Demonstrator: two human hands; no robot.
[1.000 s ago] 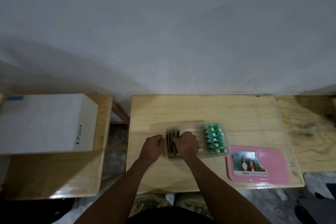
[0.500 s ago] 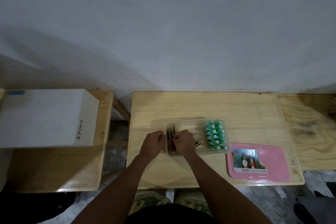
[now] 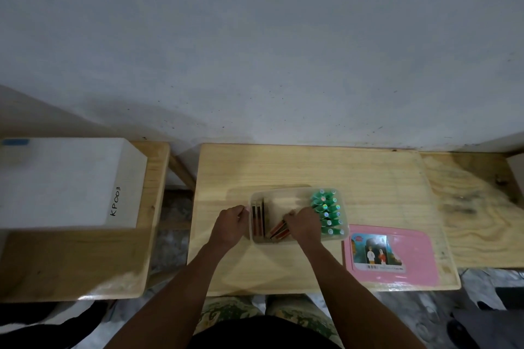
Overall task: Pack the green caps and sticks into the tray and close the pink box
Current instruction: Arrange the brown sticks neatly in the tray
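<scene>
A clear plastic tray (image 3: 286, 193) sits on the middle of the wooden table (image 3: 368, 178). Several green caps (image 3: 327, 211) stand packed in rows at its right end. Dark reddish sticks (image 3: 258, 218) stand upright along its left wall. My left hand (image 3: 230, 225) grips the tray's left edge from outside. My right hand (image 3: 303, 224) is inside the tray, fingers curled on a few tilted sticks (image 3: 279, 229) near the front wall. The pink box lid (image 3: 416, 258), with a picture label, lies flat to the right of the tray.
A white box (image 3: 65, 181) marked KP003 stands on a second wooden table at the left. A gap separates the two tables. A rougher plywood surface (image 3: 476, 207) adjoins on the right. The wall runs behind the tables. My knees show below the front edge.
My right hand has shifted right from the tray's left end toward its middle, and a few sticks now lean under it. The left hand stays at the tray's left edge.
</scene>
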